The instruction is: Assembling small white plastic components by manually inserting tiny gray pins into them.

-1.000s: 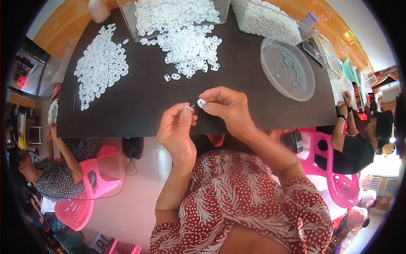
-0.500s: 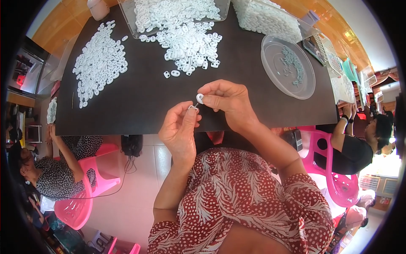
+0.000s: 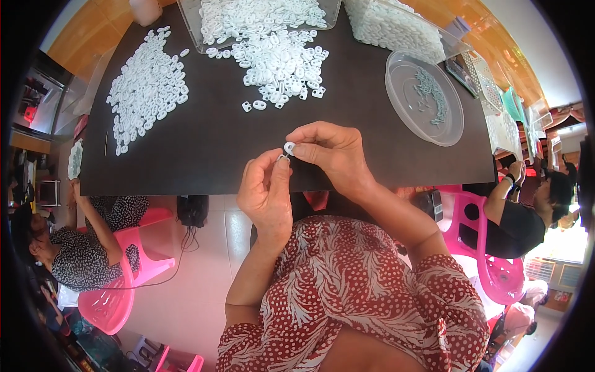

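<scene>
My right hand [image 3: 338, 154] pinches a small white plastic piece with a hole [image 3: 289, 147] between thumb and fingertips. Just below it, my left hand [image 3: 266, 197] holds another small white plastic piece [image 3: 283, 157], mostly hidden by the thumb. The two pieces are held end to end over the table's near part, very close or touching; a thin dark bit shows between them. Beyond my hands lies a heap of white two-holed pieces [image 3: 279, 65]. To the left spreads a second pile of oval white pieces [image 3: 149, 87].
A round clear plastic lid [image 3: 396, 105] at right holds small grey-green springs [image 3: 432, 93]. Clear bins stand at the back, one a tub of white pieces [image 3: 390, 31]. A thin needle-like stick [image 3: 106, 142] lies far left. People sit on pink chairs [image 3: 108, 304] at both sides.
My right hand has come slightly down and left, bringing its white piece closer to the one in my left hand. The gap between the pieces has narrowed.
</scene>
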A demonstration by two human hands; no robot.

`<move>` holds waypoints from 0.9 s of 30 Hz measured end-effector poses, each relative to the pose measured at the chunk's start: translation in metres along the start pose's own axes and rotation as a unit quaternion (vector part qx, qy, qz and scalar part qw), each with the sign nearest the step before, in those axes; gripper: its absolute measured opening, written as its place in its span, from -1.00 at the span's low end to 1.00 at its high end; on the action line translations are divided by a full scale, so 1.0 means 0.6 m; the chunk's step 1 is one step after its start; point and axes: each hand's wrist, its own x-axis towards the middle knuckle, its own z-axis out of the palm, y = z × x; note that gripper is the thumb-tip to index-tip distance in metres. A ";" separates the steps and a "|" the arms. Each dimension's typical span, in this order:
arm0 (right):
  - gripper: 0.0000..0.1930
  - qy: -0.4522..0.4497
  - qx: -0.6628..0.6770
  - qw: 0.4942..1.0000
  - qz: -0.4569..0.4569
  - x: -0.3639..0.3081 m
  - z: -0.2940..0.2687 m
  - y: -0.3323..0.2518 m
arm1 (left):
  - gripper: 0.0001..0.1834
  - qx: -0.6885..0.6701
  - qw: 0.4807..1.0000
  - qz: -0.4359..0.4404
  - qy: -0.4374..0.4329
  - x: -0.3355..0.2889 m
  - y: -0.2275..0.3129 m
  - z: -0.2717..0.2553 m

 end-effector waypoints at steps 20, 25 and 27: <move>-0.88 0.029 -0.166 0.975 -0.147 -0.013 0.017 0.013 | -0.77 0.023 0.998 0.051 -0.002 -0.006 -0.008 -0.001; -0.90 0.048 -0.115 0.989 -0.080 -0.012 0.018 0.011 | -0.75 0.029 0.999 0.016 -0.024 -0.003 -0.004 -0.005; -0.91 0.039 -0.137 0.985 -0.102 -0.011 0.016 0.010 | -0.75 0.018 0.999 -0.001 -0.027 -0.003 -0.003 -0.006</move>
